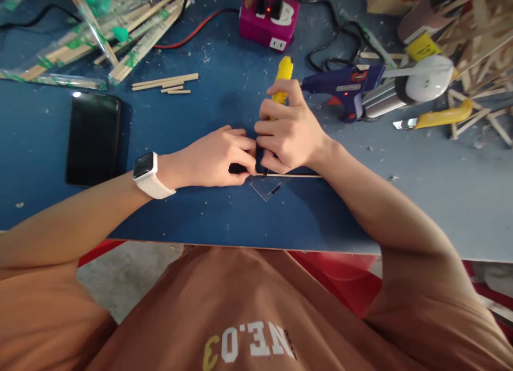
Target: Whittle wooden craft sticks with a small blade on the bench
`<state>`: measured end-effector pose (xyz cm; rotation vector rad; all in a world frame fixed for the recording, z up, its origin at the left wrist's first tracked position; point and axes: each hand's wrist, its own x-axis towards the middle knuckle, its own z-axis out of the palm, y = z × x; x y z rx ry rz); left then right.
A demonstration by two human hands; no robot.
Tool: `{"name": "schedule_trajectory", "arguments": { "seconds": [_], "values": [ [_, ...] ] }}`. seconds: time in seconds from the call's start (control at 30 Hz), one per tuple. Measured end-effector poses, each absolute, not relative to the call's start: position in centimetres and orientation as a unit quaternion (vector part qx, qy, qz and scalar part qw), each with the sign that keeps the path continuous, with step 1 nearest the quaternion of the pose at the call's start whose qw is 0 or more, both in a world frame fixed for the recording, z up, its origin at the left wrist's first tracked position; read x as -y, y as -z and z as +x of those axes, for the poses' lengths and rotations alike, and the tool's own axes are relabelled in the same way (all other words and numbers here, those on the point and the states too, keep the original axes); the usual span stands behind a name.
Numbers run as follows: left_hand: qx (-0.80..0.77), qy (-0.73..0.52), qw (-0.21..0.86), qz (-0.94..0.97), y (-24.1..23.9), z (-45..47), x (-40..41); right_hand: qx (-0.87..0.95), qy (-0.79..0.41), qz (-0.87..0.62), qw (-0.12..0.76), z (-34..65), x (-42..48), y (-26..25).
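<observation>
Right hand: my right hand is wrapped around a yellow-handled cutter, dark tip down on the thin stick.
Left hand: and my left hand, fingers curled, pinches the thin stick just beside the right one.
Thin stick: there it lies, flat on the bench, running from my left fingertips to under my right wrist.
Clear plastic piece: just nearer me than those fingertips, this one.
Plastic sleeves: up beyond my left hand, green-printed sleeves, pale sticks inside!
Metal cylinder: right of my right hand, silver, white rounded top; contents hidden, with a blue glue gun beside it.
Cup: farther right, a pinkish cup; its contents I can't make out.
Power box: ahead of my right hand, magenta, two black plugs seated in it.
</observation>
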<state>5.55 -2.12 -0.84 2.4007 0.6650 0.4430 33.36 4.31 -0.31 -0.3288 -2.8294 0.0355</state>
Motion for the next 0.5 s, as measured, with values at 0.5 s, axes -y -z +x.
{"name": "schedule_trajectory", "arguments": {
  "seconds": [0.5],
  "values": [
    [-0.250, -0.182, 0.345, 0.886, 1.57, 4.82, 1.97, 0.987, -0.028, -0.135, 0.077, 33.25, -4.36, -0.09]
  ]
}}
